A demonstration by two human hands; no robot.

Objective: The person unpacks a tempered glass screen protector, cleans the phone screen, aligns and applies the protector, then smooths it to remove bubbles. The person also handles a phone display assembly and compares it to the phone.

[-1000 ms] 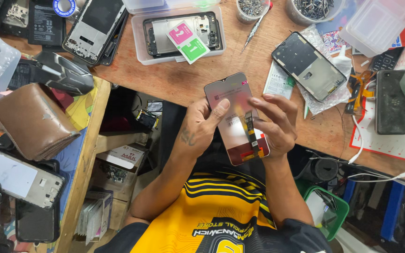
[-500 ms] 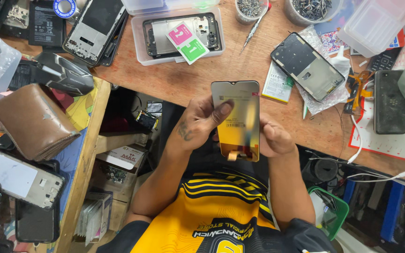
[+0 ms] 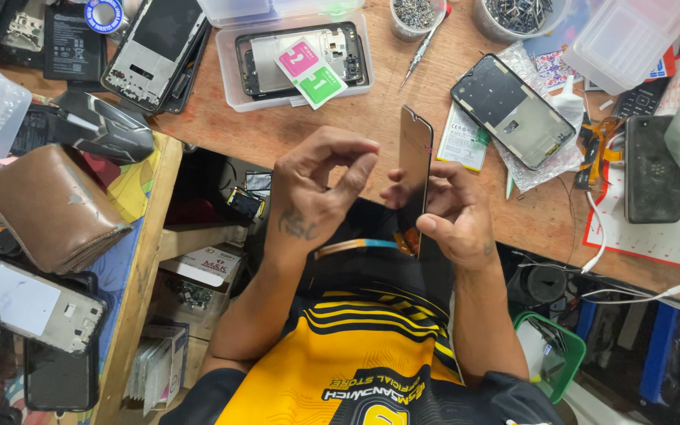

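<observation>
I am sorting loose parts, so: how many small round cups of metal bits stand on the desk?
2. One cup stands at the far edge by the screwdriver; a wider cup is to its right. More may lie outside the frame.

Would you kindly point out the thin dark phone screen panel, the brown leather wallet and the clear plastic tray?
Thin dark phone screen panel point(image 3: 415, 165), head view, glass face.
Brown leather wallet point(image 3: 49, 208), head view, top flap.
Clear plastic tray point(image 3: 234, 98), head view, lower left rim.
</observation>
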